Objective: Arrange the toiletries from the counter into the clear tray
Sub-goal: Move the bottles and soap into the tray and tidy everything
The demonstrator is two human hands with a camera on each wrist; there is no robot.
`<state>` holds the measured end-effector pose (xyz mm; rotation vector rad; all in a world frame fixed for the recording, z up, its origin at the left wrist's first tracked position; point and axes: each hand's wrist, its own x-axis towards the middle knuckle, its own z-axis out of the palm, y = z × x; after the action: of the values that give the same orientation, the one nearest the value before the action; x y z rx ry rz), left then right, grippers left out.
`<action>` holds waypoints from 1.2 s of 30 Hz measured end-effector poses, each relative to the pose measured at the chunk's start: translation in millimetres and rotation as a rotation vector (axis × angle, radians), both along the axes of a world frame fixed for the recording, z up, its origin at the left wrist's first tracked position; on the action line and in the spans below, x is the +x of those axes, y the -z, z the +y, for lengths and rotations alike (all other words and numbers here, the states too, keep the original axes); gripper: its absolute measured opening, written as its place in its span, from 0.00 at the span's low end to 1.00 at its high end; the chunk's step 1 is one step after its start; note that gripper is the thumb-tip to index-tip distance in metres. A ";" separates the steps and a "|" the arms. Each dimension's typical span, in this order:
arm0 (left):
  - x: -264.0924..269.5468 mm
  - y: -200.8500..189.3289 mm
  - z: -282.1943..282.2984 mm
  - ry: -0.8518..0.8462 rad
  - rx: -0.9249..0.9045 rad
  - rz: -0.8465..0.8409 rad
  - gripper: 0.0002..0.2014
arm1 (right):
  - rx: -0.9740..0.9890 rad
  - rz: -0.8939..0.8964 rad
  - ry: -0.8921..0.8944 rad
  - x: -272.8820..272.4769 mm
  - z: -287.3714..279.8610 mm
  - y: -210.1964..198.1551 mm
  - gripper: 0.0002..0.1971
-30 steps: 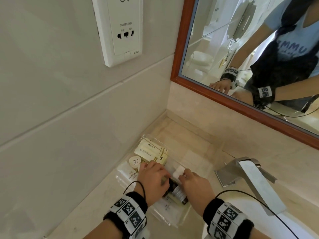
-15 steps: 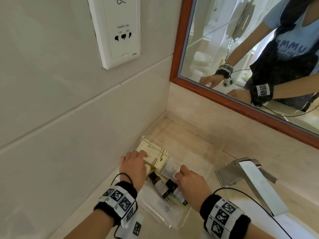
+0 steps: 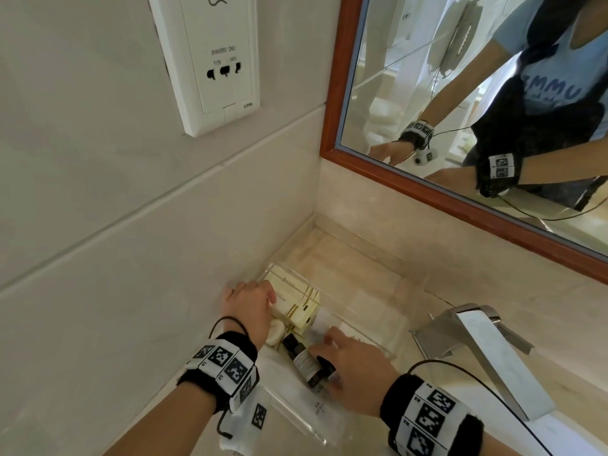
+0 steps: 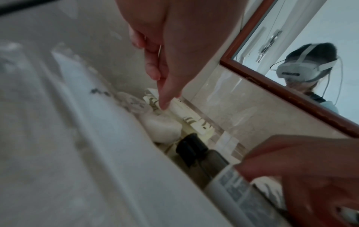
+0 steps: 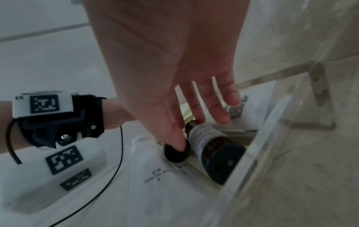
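The clear tray (image 3: pixel 362 324) sits in the counter corner. It holds cream boxes with gold stripes (image 3: pixel 296 297), a round white soap (image 3: pixel 274 334), two dark bottles (image 3: pixel 304 360) lying side by side and white sachets (image 5: pixel 165 184). My left hand (image 3: pixel 260 292) rests on the cream boxes at the tray's far left; its index fingertip (image 4: pixel 165 104) touches a box (image 4: pixel 194 121) beside the soap (image 4: pixel 161 127). My right hand (image 3: pixel 342 353) lies on the bottles with straight fingers. Its thumb (image 5: pixel 176 145) presses one black cap while its fingers touch the labelled bottle (image 5: pixel 213 145).
A tiled side wall with a shaver socket (image 3: pixel 214 60) runs close along the tray's left. The wood-framed mirror (image 3: pixel 460 126) hangs behind. A chrome faucet (image 3: pixel 487 350) stands right of the tray, over the sink's edge. Bare counter lies beyond the tray.
My left hand has left the bottles and moved back and left onto the cream boxes, uncovering the bottles. My right hand has stayed on the bottles.
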<state>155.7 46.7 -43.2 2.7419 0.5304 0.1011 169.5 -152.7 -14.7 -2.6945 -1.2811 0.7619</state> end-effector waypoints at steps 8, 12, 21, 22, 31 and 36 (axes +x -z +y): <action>-30.3 0.8 2.0 0.273 -0.094 0.096 0.16 | -0.096 -0.098 -0.002 2.5 16.9 6.1 0.15; -35.5 0.5 4.4 0.272 -0.057 0.116 0.20 | -0.086 -0.128 -0.008 4.6 19.7 8.8 0.14; -30.8 0.2 -1.3 0.218 0.027 0.091 0.16 | -0.031 -0.062 0.061 -2.1 18.4 10.9 0.13; -30.9 -0.2 -0.9 0.222 0.048 0.098 0.16 | -0.024 -0.058 0.062 -2.7 18.4 10.3 0.13; -35.8 3.1 7.9 0.183 -0.022 0.069 0.18 | -0.048 -0.030 0.068 -7.5 19.7 9.1 0.15; -41.5 6.8 19.8 0.081 -0.114 -0.088 0.18 | -0.020 -0.063 0.100 -3.0 10.2 3.2 0.16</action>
<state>114.2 66.5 -50.0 2.6303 0.3883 0.1658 166.5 -142.5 -17.9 -2.7950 -1.1470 0.6869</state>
